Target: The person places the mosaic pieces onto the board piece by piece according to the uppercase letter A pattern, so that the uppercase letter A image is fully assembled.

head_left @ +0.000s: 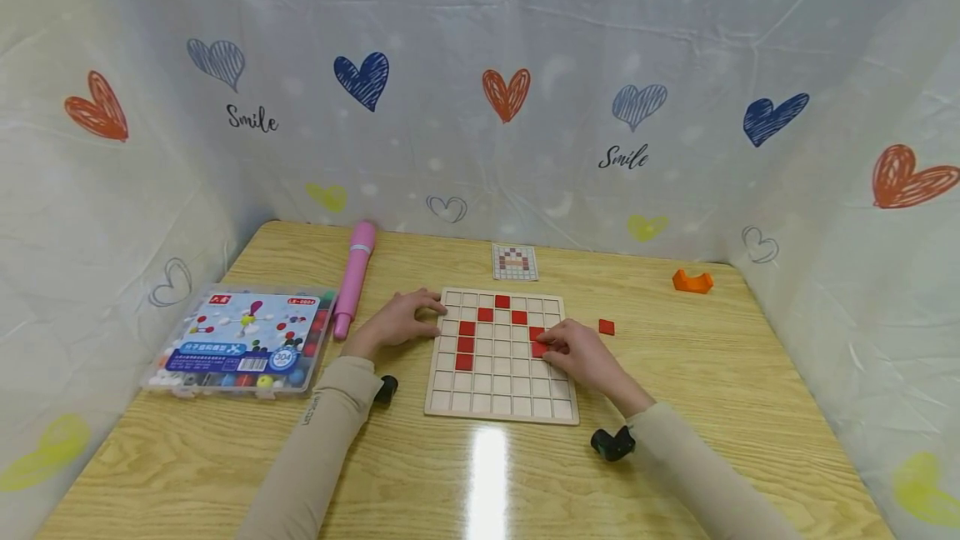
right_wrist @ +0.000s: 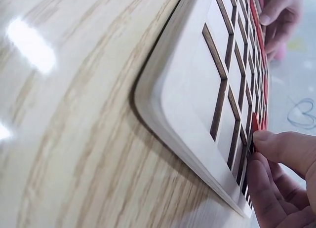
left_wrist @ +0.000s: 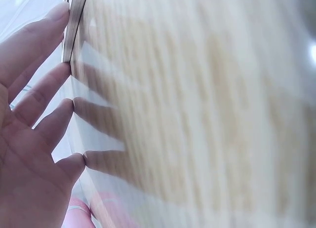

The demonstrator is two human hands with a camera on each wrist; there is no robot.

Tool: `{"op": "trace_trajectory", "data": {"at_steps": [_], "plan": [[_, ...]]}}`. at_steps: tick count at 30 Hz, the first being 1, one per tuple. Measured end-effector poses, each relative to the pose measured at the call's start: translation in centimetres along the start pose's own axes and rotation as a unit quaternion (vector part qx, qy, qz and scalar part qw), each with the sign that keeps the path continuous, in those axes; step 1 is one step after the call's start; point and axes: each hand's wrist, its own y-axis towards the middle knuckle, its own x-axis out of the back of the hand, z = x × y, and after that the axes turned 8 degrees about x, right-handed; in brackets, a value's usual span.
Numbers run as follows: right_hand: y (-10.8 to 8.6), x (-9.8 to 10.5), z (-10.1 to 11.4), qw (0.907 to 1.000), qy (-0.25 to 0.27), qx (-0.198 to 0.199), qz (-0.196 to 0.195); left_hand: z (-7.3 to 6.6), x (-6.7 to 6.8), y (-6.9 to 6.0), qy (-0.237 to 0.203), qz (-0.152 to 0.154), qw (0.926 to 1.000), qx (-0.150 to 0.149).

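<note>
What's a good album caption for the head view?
Right hand pinches a red square tile at a wooden grid board, left hand at its edge.

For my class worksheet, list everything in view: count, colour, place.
Woodgrain table: one, tan, underneath.
Square wooden grid board: one, pale, table's middle.
Flat square tiles: nine visible, red, eight on board, one right of it.
Paper card: one, white and red, behind board.
Flat plastic box: one, clear, table's left.
Small balls: several, multicoloured, inside box.
Long rod: one, pink, beside box.
Curved piece: one, orange, table's back right.
Heart-printed backdrop: one, pale grey, back and sides.
Small objects: two, black, flanking board's near end.
Fabric sleeves: two, beige, foreground.
Left hand: one, bare, at board's left edge.
Right hand: one, bare, pinching tile.
</note>
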Motion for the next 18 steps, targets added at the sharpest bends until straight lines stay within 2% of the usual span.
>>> {"op": "trace_trajectory", "data": {"at_steps": [18], "plan": [[0.04,-0.74,-0.45,0.9998,-0.014,0.000,-0.014,0.03,-0.02,0.02,0.005,0.000,1.0000,0.003]]}}
